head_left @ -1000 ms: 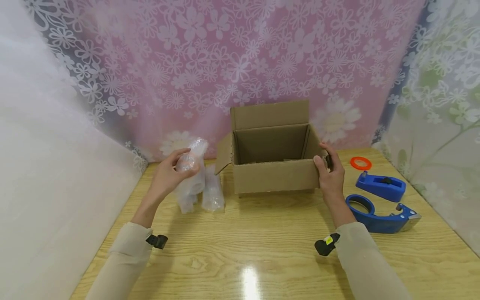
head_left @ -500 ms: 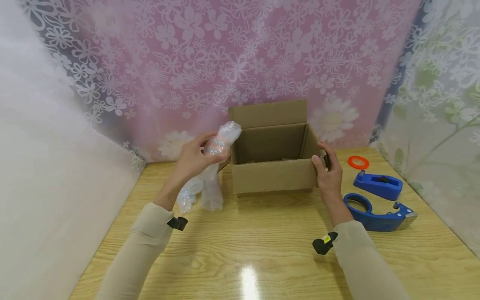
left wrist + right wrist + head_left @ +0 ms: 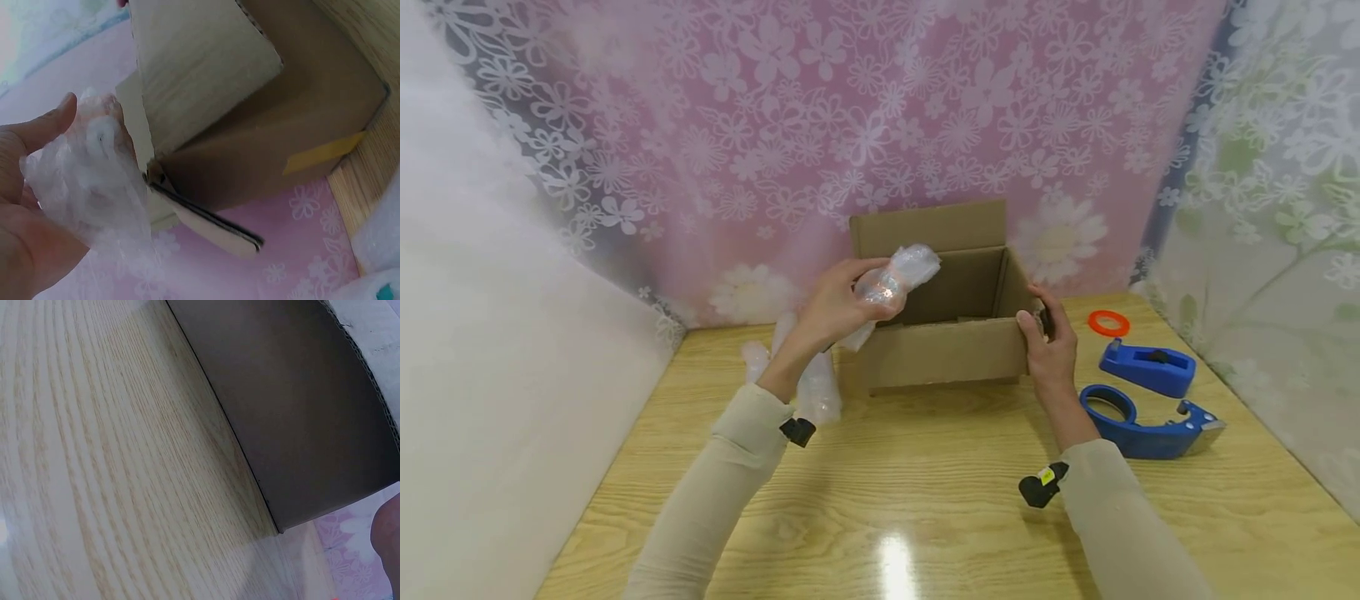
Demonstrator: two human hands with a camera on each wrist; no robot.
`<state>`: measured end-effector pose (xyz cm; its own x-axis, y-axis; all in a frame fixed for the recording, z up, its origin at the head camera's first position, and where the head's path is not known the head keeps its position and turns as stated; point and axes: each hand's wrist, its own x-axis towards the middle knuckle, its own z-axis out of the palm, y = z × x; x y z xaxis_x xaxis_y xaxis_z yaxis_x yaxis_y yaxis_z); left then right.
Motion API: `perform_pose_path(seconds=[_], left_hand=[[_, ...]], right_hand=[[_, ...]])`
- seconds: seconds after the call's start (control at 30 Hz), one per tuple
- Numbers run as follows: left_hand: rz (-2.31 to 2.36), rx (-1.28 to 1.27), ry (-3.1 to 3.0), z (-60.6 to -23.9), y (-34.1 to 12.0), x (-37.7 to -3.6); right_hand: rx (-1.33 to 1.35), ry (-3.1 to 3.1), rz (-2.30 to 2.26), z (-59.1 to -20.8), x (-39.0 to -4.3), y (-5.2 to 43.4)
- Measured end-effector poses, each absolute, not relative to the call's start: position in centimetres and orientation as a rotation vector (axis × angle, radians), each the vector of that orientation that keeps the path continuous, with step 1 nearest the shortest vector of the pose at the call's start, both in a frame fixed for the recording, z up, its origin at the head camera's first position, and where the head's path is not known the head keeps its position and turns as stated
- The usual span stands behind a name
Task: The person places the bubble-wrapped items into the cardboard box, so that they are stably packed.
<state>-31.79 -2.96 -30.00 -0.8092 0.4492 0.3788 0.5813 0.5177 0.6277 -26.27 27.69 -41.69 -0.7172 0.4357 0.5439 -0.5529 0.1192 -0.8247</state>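
Note:
My left hand grips a bundle of clear bubble wrap, its fingers and thumb curled round it. The bundle is over the left side of an open cardboard box, above its mouth. What is inside the wrap does not show clearly. My right hand holds the box at its right front corner, thumb on the front flap and fingers on the right side. In the left wrist view the crumpled wrap fills the palm beside the box's side flap. In the right wrist view only a bit of hand shows at the edge.
More bubble-wrapped bundles lie on the wooden table left of the box, partly behind my left arm. At right lie an orange ring, a blue desktop tape dispenser and a blue hand-held tape dispenser. A flowered curtain hangs behind.
My left hand has lifted the bubble-wrapped bundle off the pile and carried it right, to over the box's left side. The right hand still holds the box corner.

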Motion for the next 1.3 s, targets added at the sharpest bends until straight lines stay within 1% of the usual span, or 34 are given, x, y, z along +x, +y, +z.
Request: perform_pose_path(seconds=[0.37,0.6,0.77,1.1,1.3], left_hand=[[-1.021,-0.949,-2.605,-29.9,-0.2,-32.5],[-1.118,-1.123,-2.591,-30.3,1.3,-33.1],[-1.118,-1.201,-2.593,-30.6,1.9,-33.2],[-1.113,-1.205,-2.609,-31.2,2.9,-34.0],[-1.122,-1.221,-2.635,-32.3,3.5,-35.1]], right_hand=[[0.129,-1.680,1.683,-41.6,-26.3,27.6],[0.118,-1.692,1.681,-41.8,-26.4,27.8],[0.107,-1.698,1.686,-41.8,-26.3,27.8],[0.106,-1.692,1.689,-41.8,-26.1,27.9],[0.118,-1.685,1.701,-41.9,-26.2,27.8]])
